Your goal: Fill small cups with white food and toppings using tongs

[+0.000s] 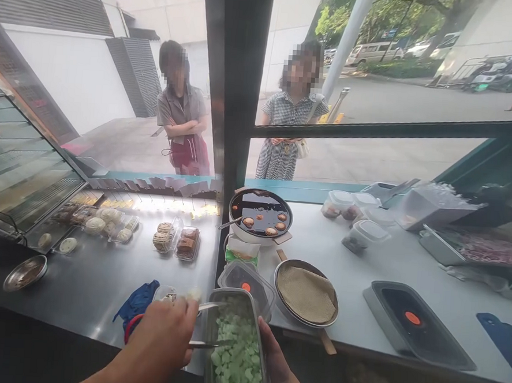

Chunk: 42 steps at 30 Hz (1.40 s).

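A steel tray full of pale green cubes sits at the counter's near edge. My left hand holds metal tongs, whose tips reach over the tray's left rim onto the cubes. My right hand grips the tray's right side from below. A small clear cup with whitish pieces stands just behind my left hand.
Behind the tray stand a lidded plastic box, a round mesh-covered pan and a dark griddle with round cakes. Packaged pastries lie left, a blue cloth nearby, a black tray right. Two people wait outside the window.
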### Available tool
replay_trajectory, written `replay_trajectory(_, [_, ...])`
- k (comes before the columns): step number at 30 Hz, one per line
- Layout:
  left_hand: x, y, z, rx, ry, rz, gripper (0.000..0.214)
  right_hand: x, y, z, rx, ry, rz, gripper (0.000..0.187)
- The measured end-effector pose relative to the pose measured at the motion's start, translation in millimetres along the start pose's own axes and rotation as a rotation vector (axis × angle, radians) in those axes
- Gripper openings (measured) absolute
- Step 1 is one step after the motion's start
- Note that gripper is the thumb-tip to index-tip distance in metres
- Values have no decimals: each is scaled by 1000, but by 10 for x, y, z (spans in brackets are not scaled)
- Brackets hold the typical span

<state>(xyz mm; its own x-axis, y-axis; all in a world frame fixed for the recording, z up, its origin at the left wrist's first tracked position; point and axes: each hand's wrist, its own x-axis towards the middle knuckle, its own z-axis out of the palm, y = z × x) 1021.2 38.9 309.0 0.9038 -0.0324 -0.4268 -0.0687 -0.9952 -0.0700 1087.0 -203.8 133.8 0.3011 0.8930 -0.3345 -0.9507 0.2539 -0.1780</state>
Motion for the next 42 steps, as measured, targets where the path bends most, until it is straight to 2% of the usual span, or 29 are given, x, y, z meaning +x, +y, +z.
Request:
replay_trajectory(3, [133, 72, 15, 46, 19, 22, 30, 103, 49, 91, -19, -32, 23, 73])
replay_trajectory(6, [126, 25, 74, 67, 7, 41, 23, 124, 102, 120, -21, -57, 40, 78])
replay_trajectory(11, [18, -33, 140, 113, 0, 38, 26, 118, 164, 103, -8, -66, 58, 82])
replay_trajectory(19, [30, -24, 178, 127, -16, 75, 22, 180, 213, 136, -20, -64, 75, 77])
replay_trajectory(23, [-41, -65, 166, 123, -13, 50, 25, 203, 218, 170, -33, -87, 87, 85])
replay_trajectory(26, [-75, -134, 134, 103, 2, 24, 27, 264, 223, 196, -36, -92, 96, 84])
replay_trajectory(30, [-141, -309, 109, 64, -11, -50, 26, 432, 224, 202, -28, -72, 105, 84])
replay_trajectory(33, [-247, -517, 159, 44, -26, -137, 24, 545, 207, 181, -22, -52, 111, 80])
replay_trajectory(36, [-283, -796, 321, 41, -73, -268, 25, 575, 188, 139, -18, -38, 118, 76])
replay_trajectory(38, [-208, -1003, 475, 37, -124, -342, 24, 559, 187, 107, -18, -29, 122, 77])
replay_trajectory(42, [-2, -1302, 690, 10, -179, -378, 28, 532, 209, 66, -20, -21, 124, 82])
